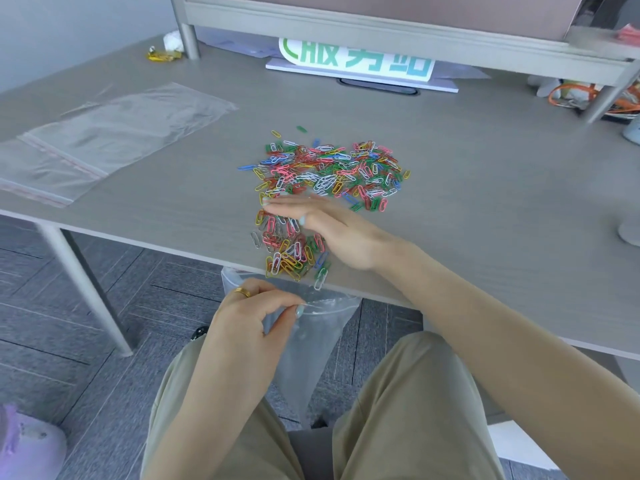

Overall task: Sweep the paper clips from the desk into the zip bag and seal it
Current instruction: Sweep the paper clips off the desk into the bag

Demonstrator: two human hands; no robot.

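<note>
While the left hand [254,315] pinches the mouth of a clear plastic zip bag [311,348] just below the near edge of the grey worktop [485,188], the bag hangs open; whether anything lies inside cannot be told. The right hand [325,230], fingers straight and flat, rests among the multicoloured paper clips [329,168], some right at that edge above the bag. More clear flat zip bags [104,136] lie toward the left edge. A white sign [356,60] at the far edge bears green characters, partly hidden.

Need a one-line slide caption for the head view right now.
Right hand sweeps coloured paper clips toward the desk edge while left hand pinches the zip bag open below.
</note>
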